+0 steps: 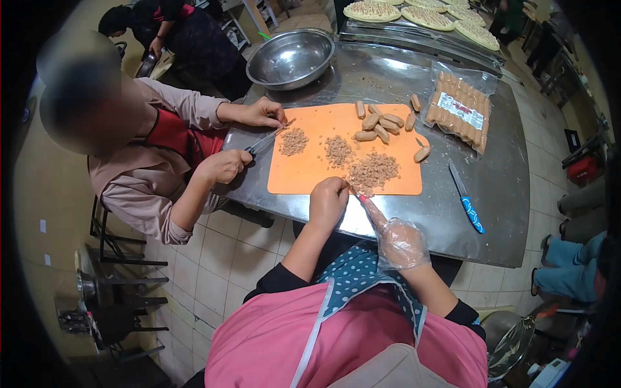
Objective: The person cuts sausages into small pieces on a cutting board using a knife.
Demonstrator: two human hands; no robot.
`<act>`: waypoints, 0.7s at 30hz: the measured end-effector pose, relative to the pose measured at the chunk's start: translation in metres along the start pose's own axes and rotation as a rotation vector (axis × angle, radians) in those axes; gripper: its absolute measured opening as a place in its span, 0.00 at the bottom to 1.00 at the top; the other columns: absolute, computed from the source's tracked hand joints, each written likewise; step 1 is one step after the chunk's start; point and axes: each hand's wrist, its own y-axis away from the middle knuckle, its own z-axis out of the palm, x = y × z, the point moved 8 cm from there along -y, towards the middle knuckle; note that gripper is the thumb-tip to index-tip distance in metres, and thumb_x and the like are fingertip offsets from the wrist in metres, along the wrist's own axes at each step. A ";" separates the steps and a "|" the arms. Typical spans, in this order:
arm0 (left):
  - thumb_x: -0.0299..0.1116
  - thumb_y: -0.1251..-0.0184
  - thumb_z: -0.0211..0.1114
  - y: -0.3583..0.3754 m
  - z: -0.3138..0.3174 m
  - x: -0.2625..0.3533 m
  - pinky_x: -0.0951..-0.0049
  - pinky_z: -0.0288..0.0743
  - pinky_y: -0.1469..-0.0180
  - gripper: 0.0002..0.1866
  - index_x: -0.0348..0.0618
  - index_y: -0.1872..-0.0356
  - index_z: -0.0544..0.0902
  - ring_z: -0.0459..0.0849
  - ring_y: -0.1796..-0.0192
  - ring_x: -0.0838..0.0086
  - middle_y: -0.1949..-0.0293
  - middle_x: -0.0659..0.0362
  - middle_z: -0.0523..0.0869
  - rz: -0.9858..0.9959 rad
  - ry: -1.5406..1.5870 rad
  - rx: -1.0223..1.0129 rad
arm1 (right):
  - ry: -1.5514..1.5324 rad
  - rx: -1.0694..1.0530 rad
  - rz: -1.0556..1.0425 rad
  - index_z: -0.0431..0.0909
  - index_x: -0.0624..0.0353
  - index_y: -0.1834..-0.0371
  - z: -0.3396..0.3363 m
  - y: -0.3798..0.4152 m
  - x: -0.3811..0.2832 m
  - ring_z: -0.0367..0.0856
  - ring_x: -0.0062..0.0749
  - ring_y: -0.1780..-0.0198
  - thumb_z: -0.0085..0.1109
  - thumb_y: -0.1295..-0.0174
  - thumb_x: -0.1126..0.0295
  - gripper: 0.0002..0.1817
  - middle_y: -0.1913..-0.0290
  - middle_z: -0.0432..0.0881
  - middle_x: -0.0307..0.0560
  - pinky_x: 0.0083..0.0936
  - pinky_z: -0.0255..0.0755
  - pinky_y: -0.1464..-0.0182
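Observation:
My left hand (328,199) is closed in a pinch at the near edge of the orange cutting board (304,178); whatever is between its fingertips is too small to make out. My right hand (400,240), in a clear plastic glove, grips a small knife (361,196) with a red part near the blade. Its index finger stretches along the knife, and the tip is close to my left fingertips. Just beyond them lies a heap of diced sausage (374,169). Two smaller diced heaps, a middle one (338,150) and a left one (294,141), sit farther left.
Short sausage pieces (372,121) lie on the board's far right. Beyond are a sealed sausage pack (460,110) and a steel bowl (291,59). A blue-handled knife (467,199) rests at right. At left, a co-worker's hands (223,167) hold a knife over the board.

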 end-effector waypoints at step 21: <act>0.28 0.46 0.65 0.000 -0.001 -0.011 0.62 0.74 0.65 0.07 0.34 0.77 0.80 0.81 0.70 0.56 0.75 0.48 0.81 -0.118 0.010 -0.029 | -0.021 -0.132 0.051 0.47 0.36 0.28 -0.005 0.009 0.014 0.81 0.50 0.72 0.46 0.44 0.74 0.39 0.73 0.79 0.57 0.43 0.74 0.68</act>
